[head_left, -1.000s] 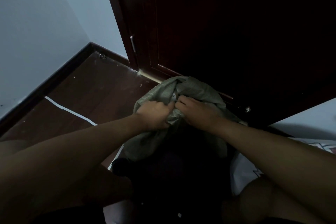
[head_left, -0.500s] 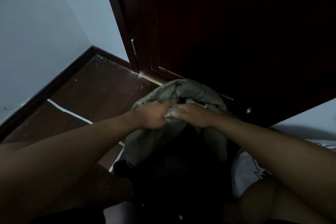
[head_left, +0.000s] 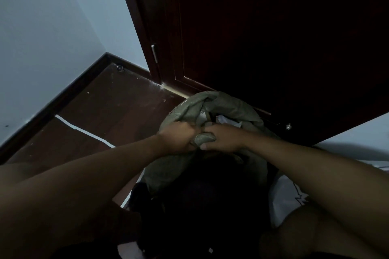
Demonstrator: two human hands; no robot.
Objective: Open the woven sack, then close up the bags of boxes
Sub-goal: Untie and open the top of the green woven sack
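A grey-green woven sack stands on the floor in front of a dark door. Its top is bunched and folded. My left hand grips a fold of the sack's near rim with curled fingers. My right hand holds the same bunched fold just beside it, thumb below and fingers over it. The two hands touch. Behind them the sack's mouth gapes a little and something white shows inside. The lower part of the sack is lost in shadow.
A dark red wooden door rises right behind the sack. Brown floor with a white strip lies to the left, edged by a dark skirting board and pale wall. A white bag or sheet lies at the right.
My hands have come together on the sack's near rim and pulled the fold toward me. The sack's mouth has opened a little, and white contents now show.
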